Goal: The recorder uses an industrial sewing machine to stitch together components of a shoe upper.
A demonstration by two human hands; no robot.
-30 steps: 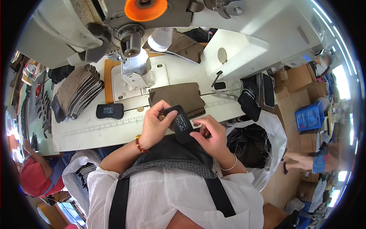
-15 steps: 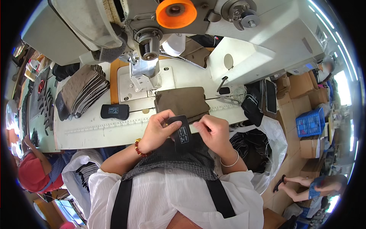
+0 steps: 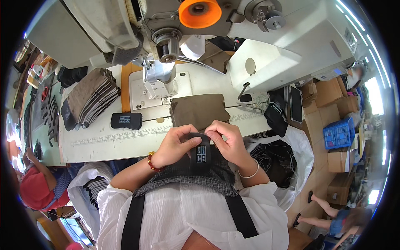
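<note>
Over my lap, just below the table edge, a small black fabric piece (image 3: 201,161) with a white printed block hangs between my hands. My left hand (image 3: 180,145) pinches its upper left side, thumb on the front. My right hand (image 3: 228,141) is closed at its upper right corner, thumb and fingertips pressed together on the edge. Right beyond my hands, a flat brown fabric piece (image 3: 200,111) lies on the table. A second black piece (image 3: 126,121) with a white print rests to the left, apart from both hands.
A sewing machine (image 3: 160,77) stands at the back. Fanned brown and black pieces (image 3: 92,98) lie at left, more black pieces (image 3: 277,111) at right near thread snips (image 3: 250,109). White sacks (image 3: 306,152) of fabric flank me. Other people are at both sides.
My right hand has moved left onto the black piece's upper corner. The piece has turned more upright and sits slightly lower. The person at far right has shifted.
</note>
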